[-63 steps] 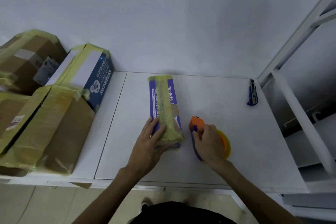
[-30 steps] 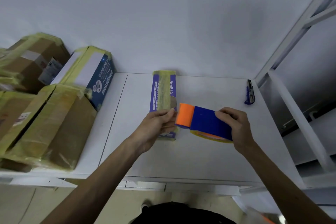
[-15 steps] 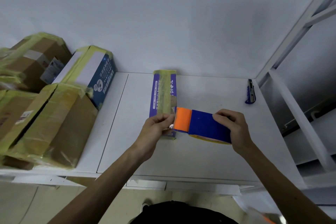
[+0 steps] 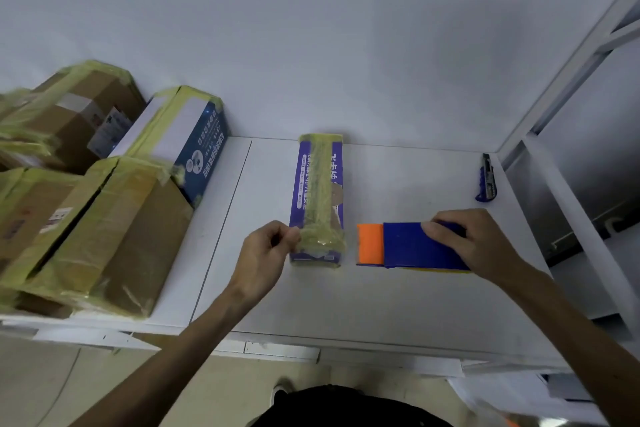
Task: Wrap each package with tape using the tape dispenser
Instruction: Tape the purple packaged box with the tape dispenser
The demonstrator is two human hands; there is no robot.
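Note:
A long purple box point(image 4: 318, 194) with yellowish tape along its top lies lengthwise in the middle of the white table point(image 4: 346, 302). My left hand point(image 4: 266, 253) pinches the free end of clear tape at the box's near left corner. The tape stretches across the box's near end toward the blue and orange tape dispenser point(image 4: 405, 245). My right hand point(image 4: 474, 243) grips the dispenser's blue body just right of the box.
Taped cardboard boxes point(image 4: 90, 236) and a blue-and-white taped box point(image 4: 183, 139) are stacked at the left. A blue utility knife point(image 4: 486, 180) lies at the back right. A white metal rack frame point(image 4: 568, 191) rises along the right side.
My right hand lifted the dispenser from the table and brought it to the box. My hands have since drawn apart, pulling a length of tape across the box's near end.

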